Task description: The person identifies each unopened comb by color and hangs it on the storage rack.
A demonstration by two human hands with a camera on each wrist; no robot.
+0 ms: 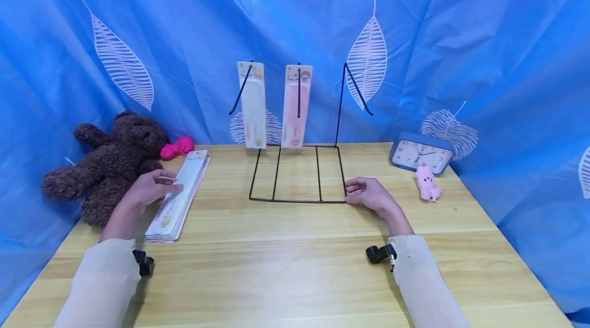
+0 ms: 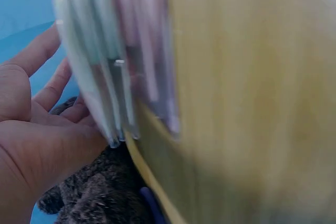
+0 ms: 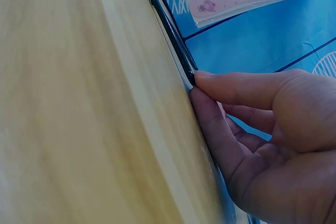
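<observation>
A black wire display rack point(image 1: 297, 171) stands mid-table. A white comb package point(image 1: 252, 105) and a pink comb package point(image 1: 295, 107) hang on two of its hooks. The right-hand hook point(image 1: 356, 89) is bare. My right hand point(image 1: 366, 193) sits at the rack's front right corner. In the right wrist view, this right hand point(image 3: 197, 85) pinches the base wire point(image 3: 168, 22) with thumb and forefinger. A stack of packaged combs point(image 1: 180, 195) lies at the left. My left hand point(image 1: 152, 187) rests on it, its fingers point(image 2: 58, 85) straight along the stack's edge point(image 2: 121, 51).
A brown teddy bear point(image 1: 110, 164) and a pink bow point(image 1: 177, 147) sit at the table's left edge. A blue clock point(image 1: 420, 154) and a small pink plush toy point(image 1: 427, 183) lie at the right. A blue leaf-print cloth point(image 1: 484, 36) hangs behind.
</observation>
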